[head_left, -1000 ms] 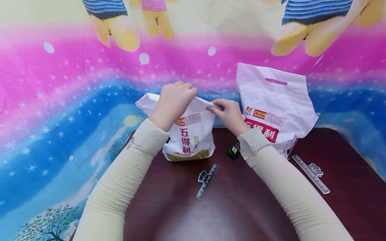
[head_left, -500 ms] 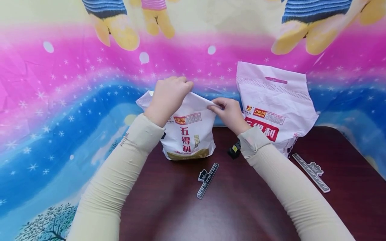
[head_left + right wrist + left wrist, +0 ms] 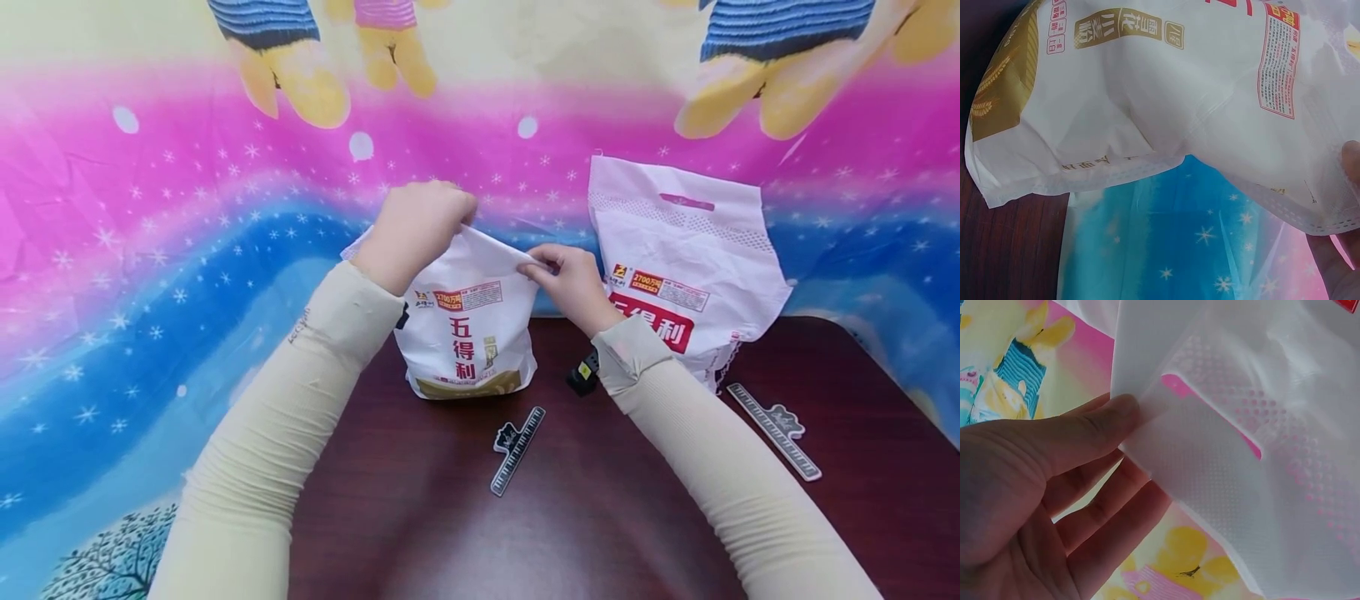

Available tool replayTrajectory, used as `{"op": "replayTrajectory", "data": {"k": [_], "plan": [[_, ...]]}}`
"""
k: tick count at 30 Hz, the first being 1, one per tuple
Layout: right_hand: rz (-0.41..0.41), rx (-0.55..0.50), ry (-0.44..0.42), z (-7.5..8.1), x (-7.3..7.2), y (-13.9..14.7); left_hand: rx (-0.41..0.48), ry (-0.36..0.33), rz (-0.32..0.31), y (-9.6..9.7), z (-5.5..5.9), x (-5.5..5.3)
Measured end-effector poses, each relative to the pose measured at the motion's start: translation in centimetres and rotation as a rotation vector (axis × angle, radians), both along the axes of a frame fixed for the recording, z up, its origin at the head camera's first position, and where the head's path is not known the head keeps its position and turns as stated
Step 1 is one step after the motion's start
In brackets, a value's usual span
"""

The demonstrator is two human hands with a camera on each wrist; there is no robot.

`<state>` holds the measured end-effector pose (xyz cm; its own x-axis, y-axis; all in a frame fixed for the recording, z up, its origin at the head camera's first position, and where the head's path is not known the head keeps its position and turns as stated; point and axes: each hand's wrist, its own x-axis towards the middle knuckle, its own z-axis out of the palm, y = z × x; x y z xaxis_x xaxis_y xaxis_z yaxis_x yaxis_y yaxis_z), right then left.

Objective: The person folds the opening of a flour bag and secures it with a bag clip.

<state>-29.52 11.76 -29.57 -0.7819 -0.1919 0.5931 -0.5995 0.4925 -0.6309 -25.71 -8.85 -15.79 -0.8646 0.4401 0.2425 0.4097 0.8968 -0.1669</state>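
A white flour bag (image 3: 500,346) with red characters and a gold base band stands upright on the table. My left hand (image 3: 420,227) pinches its top edge. In the left wrist view, the thumb lies on the white plastic beside the bag's cut-out handle slot and dotted band, with the other fingers behind. At the top right corner, my right hand (image 3: 567,279) pinches the edge between thumb and fingers. Only part of the right hand's fingers (image 3: 1350,164) shows in the right wrist view, at the bag's perforated edge. The top edge is pulled taut between both hands.
A second white flour bag (image 3: 675,229) with a red label stands at the right, behind the right forearm. One piano-key-patterned clip (image 3: 516,454) lies in front of the first bag, another clip (image 3: 780,433) at the right. A printed cloth (image 3: 487,125) hangs behind the table (image 3: 585,500).
My left hand has moved up and to the left along the bag's top edge, uncovering more of the print. The right hand keeps its pinch in nearly the same place.
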Motion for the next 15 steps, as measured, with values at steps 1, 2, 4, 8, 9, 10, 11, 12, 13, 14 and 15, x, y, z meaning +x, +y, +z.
{"op": "replayTrajectory", "data": {"k": [1,2,4,8,9,10,11,12,13,14,15], "plan": [[-0.002,0.001,0.000,0.0,0.0,0.0,0.007,-0.007,-0.003,0.0,0.1,0.0],[-0.003,0.001,-0.002,0.0,0.0,0.0,0.014,-0.015,-0.008,-0.1,0.2,0.0],[-0.002,0.002,-0.002,-0.1,0.0,0.0,0.023,-0.031,-0.017,-0.2,0.5,0.0],[-0.004,0.005,0.004,-0.1,0.0,0.0,0.039,-0.081,-0.034,-0.3,1.2,0.1],[-0.004,0.004,0.006,-0.1,0.0,0.1,0.045,-0.096,-0.036,-0.3,1.3,0.1],[-0.005,0.004,0.009,-0.1,0.0,0.0,0.048,-0.111,-0.038,-0.4,1.4,0.1],[-0.005,0.005,0.010,-0.1,0.0,0.1,0.052,-0.125,-0.039,-0.4,1.6,0.0],[-0.005,0.004,0.011,-0.1,0.0,0.0,0.054,-0.138,-0.042,-0.5,1.7,-0.1],[-0.004,0.005,0.012,-0.1,0.0,0.0,0.061,-0.148,-0.044,-0.6,1.8,-0.2],[-0.002,0.004,0.013,-0.1,0.0,0.0,0.068,-0.155,-0.048,-0.7,1.9,-0.3],[-0.001,0.004,0.015,-0.1,-0.1,0.0,0.072,-0.159,-0.051,-0.8,1.9,-0.4]]}}
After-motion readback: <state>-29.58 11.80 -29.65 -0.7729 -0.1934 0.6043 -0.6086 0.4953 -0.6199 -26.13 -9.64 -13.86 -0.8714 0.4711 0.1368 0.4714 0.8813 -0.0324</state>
